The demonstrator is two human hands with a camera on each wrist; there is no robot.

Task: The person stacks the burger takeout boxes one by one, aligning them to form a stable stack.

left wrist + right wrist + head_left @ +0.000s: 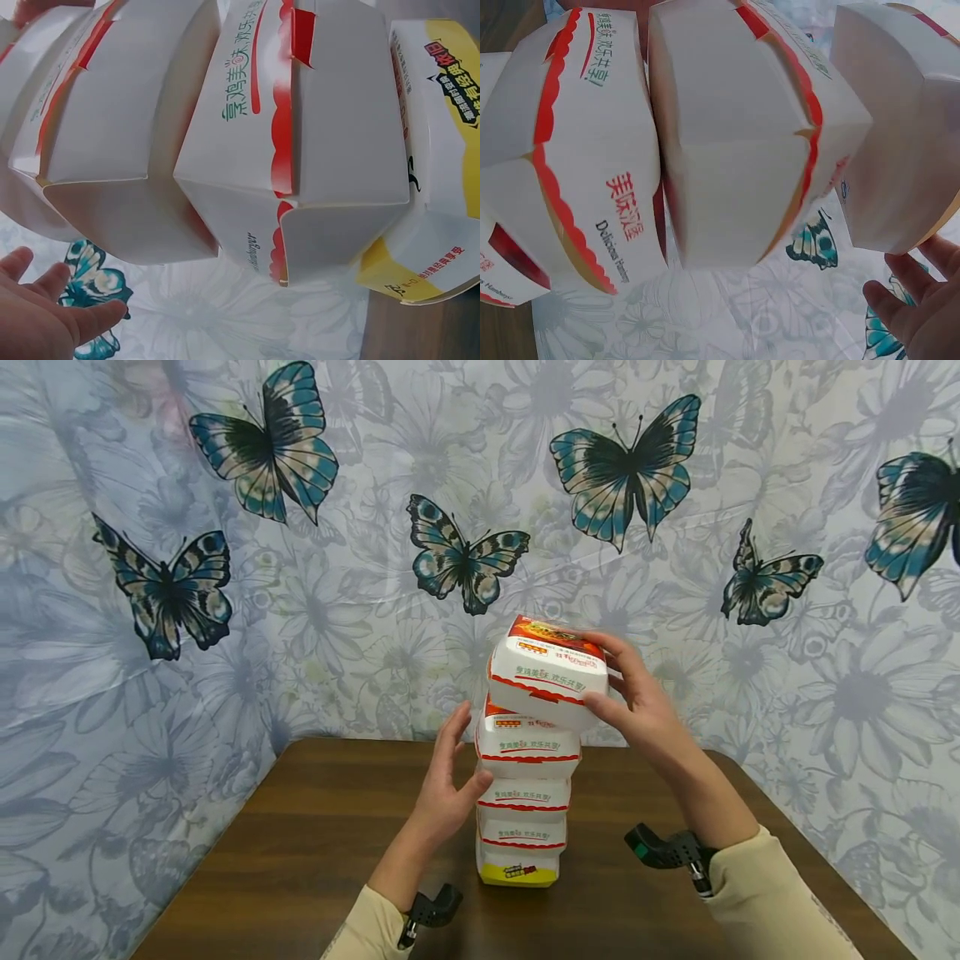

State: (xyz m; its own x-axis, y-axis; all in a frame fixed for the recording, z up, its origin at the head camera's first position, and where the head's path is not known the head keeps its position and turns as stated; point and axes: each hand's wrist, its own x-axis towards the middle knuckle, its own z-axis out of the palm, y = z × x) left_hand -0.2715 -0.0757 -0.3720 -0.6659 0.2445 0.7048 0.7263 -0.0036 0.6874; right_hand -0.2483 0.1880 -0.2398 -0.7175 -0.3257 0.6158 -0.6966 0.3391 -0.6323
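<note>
A white hamburger box [546, 675] with a red printed lid is gripped at its right side by my right hand [647, 703], thumb toward the front. It is tilted and sits a little right of the box [528, 746] below, overlapping it in the head view; contact between the two cannot be told. Beneath, several white boxes with red scalloped edges form a column, with a yellow-and-white box [517, 873] at the bottom. My left hand [446, 785] is beside the column's left side, fingers spread; the left wrist view shows that hand [41, 319] apart from the boxes.
The column stands on a dark brown wooden table [337, 827]. Behind the table hangs a pale floral cloth [360, 677] printed with blue butterflies. Black cameras [435, 906] are strapped on both wrists, over or near the cream sleeves.
</note>
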